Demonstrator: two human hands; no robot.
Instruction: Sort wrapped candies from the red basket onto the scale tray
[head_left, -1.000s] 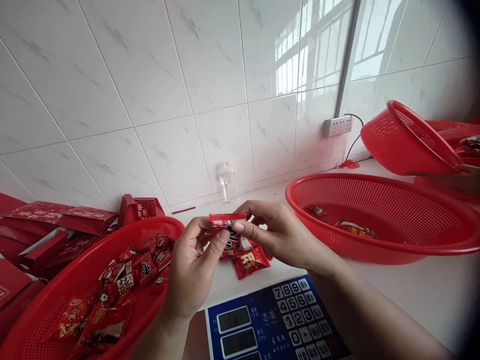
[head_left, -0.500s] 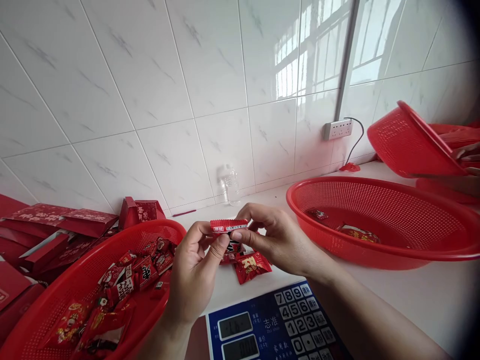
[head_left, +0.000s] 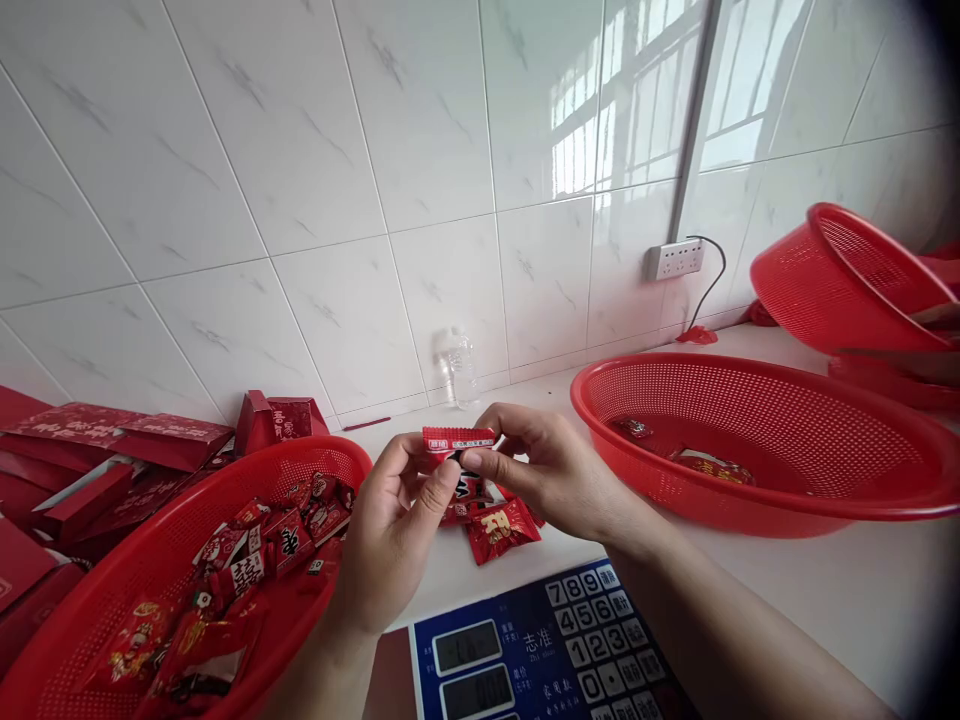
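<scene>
Between my two hands is a small red wrapped snack (head_left: 459, 440) with a crimped edge and white lettering. My left hand (head_left: 401, 540) pinches its left end, thumb on the near face. At the other end, the thumb and forefinger of my right hand (head_left: 559, 475) grip it. Just below and behind lie a gold-lettered red packet (head_left: 504, 532) and another red packet with black characters, partly hidden by my fingers. A blue scale (head_left: 540, 645) with a keypad and displays sits under my forearms.
A red basket (head_left: 352, 455) with several red snack packets stands at left, beside folded red boxes (head_left: 172, 440). Another red basket (head_left: 750, 520) holds a few packets at right. Behind it, a person's hand (head_left: 937, 318) holds a tilted basket (head_left: 795, 290). A clear bottle (head_left: 463, 370) stands by the wall.
The snack's wrapper has tipped slightly, so more of its face shows below the crimped edge. Both hands keep their grip. The other person's tilted basket has shifted a little to the right.
</scene>
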